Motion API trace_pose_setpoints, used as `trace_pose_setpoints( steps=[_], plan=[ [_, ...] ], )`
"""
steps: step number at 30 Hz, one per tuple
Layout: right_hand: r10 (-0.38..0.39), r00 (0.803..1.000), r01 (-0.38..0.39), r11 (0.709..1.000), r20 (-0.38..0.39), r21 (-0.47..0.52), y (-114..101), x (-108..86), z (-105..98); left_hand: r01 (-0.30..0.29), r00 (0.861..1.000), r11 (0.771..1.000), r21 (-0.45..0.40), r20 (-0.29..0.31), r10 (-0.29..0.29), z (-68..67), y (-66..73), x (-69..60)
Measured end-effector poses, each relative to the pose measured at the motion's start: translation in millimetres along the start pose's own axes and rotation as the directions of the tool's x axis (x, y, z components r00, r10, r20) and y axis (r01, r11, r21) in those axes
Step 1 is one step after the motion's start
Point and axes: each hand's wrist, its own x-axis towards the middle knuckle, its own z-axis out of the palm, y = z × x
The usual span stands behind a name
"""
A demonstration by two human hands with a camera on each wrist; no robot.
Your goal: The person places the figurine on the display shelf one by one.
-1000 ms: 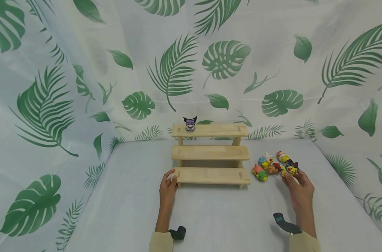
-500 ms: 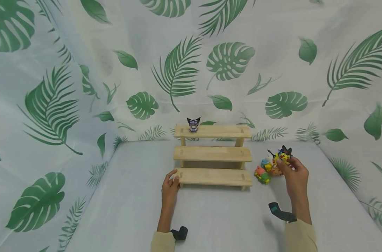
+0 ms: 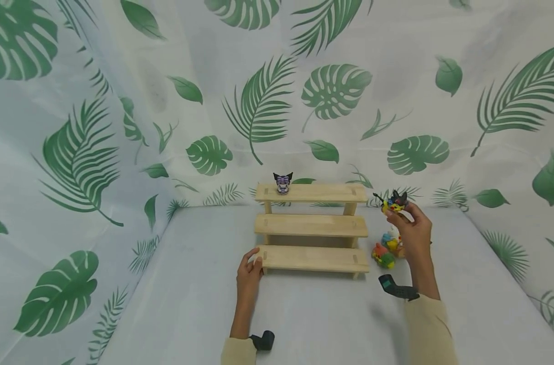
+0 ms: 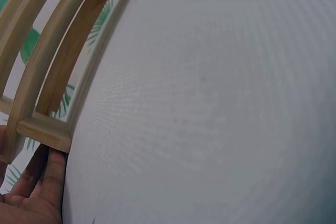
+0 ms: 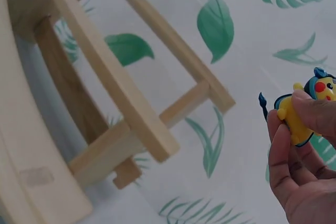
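Beside the wooden rack (image 3: 311, 224), the right hand (image 3: 416, 230) pinches a yellow figurine (image 5: 295, 123), likely light and stiff, safest held by its body; the left hand (image 3: 248, 276) seemingly grips the bottom step (image 3: 313, 258).

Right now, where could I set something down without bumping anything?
Bare room: the middle shelf, the bottom shelf right of the left hand, the top shelf right of the purple figure, and the table left of that hand or in front of the stand. Crowded: right of the stand, where figures cluster, partly behind the right hand holding a yellow figure.
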Motion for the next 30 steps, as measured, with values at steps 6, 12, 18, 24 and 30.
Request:
trace_pose_setpoints(
  steps=[6, 12, 18, 24, 30],
  plan=[
    [-0.047, 0.998, 0.053, 0.991, 0.046, -0.121, -6, 9.5, 15, -0.086, 0.996, 0.996, -0.028, 0.000, 0.086, 0.2, -5.7, -0.4],
    [-0.112, 0.988, 0.136, 0.954, 0.103, -0.268, -9, 14.0, 27, -0.030, 0.999, 1.000, -0.008, -0.011, 0.030, 0.0, -3.9, 0.5],
    [-0.178, 0.970, 0.222, 0.923, 0.163, -0.315, -11, 21.5, 38, 0.016, 1.000, 1.000, -0.025, 0.011, -0.016, -0.4, 6.4, -1.6],
    [-0.198, 0.960, 0.253, 0.914, 0.196, -0.316, -13, 27.9, 53, -0.004, 1.000, 1.000, -0.031, -0.003, 0.004, 1.0, -2.2, 0.8],
    [-0.194, 0.951, 0.268, 0.906, 0.242, -0.327, -15, 31.6, 70, 0.003, 1.000, 0.999, -0.033, 0.001, -0.003, 0.2, -1.1, 1.4]
  ],
)
